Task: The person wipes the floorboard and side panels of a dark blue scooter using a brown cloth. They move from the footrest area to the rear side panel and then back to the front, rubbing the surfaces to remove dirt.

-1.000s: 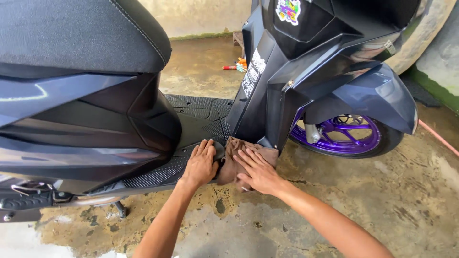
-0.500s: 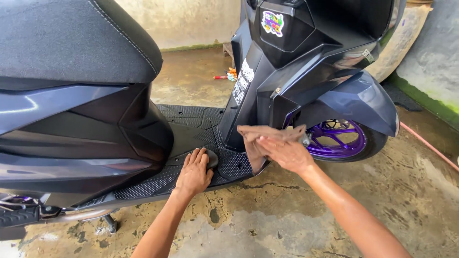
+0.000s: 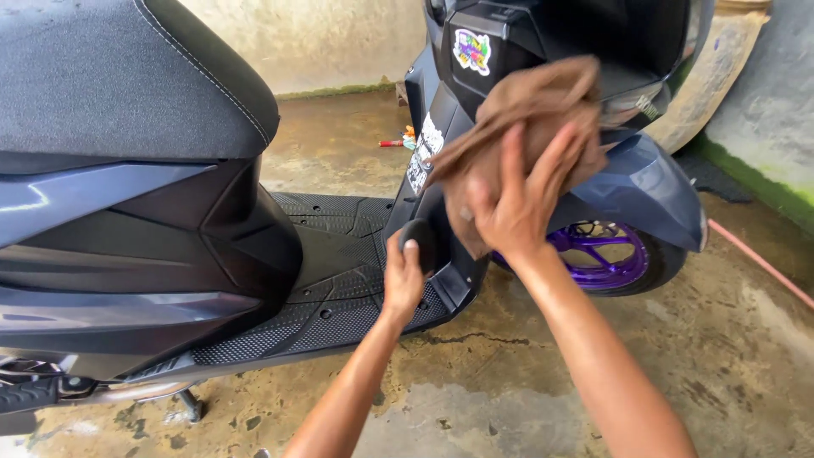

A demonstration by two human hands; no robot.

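A dark blue scooter (image 3: 170, 220) stands side-on, its black seat at upper left and its black ribbed footboard (image 3: 339, 280) in the middle. My right hand (image 3: 517, 203) presses a crumpled brown cloth (image 3: 526, 102) flat against the scooter's front leg shield (image 3: 441, 127), fingers spread over it. My left hand (image 3: 403, 276) rests on the front edge of the footboard with a round black object (image 3: 421, 242) under its fingertips. The purple front wheel (image 3: 602, 254) shows under the blue front fender (image 3: 653, 191).
Wet, stained concrete floor (image 3: 526, 399) runs all around the scooter. A grey wall with a green base (image 3: 763, 127) rises at right, with a pink hose (image 3: 755, 259) on the ground. Small bright items (image 3: 398, 140) lie behind the scooter. The kickstand (image 3: 191, 405) touches down at lower left.
My right hand has lifted the brown cloth from the footboard's front corner up onto the leg shield. My left hand has slid forward along the footboard. The view has moved closer.
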